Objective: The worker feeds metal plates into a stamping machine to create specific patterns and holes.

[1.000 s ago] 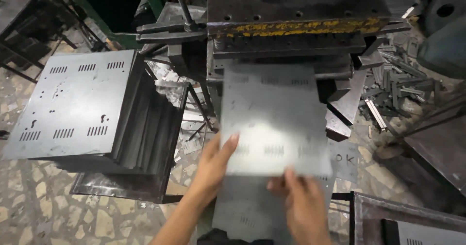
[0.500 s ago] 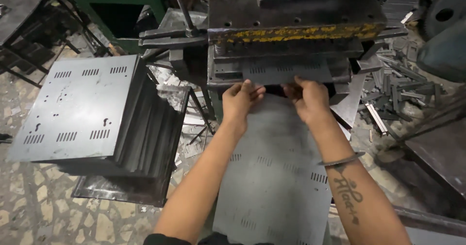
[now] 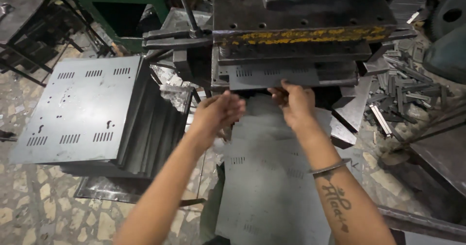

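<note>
- Your right hand (image 3: 297,104) reaches right up to the mouth of the press (image 3: 301,36), its fingertips at the front edge of the slotted sheet (image 3: 272,76) that lies in the die; if the ram comes down while the fingers are there, they get crushed
- Your left hand (image 3: 218,113) hangs loose just in front of the press and left of the right hand, fingers half curled and holding nothing, so the sheet has support on one side only and may skew or snag
- Whether your right hand actually pinches the sheet or only touches its edge, you cannot tell from here; the fingers are bent and close to it
- The cut edge of the sheet looks thin and sharp, and bare fingers sliding along it risk a cut
- The sheet in the press is flat, dull grey steel with rows of short punched slots along its length; it sits between the lower die and the yellow-streaked upper plate
- Below the press, under your forearms, lies another grey punched sheet (image 3: 276,186) sloping toward you
- Left of the press stands a stack of finished panels (image 3: 77,109) with the same slot groups, and to its right a heap of metal offcuts (image 3: 407,92) that can catch a sleeve or wrist
</note>
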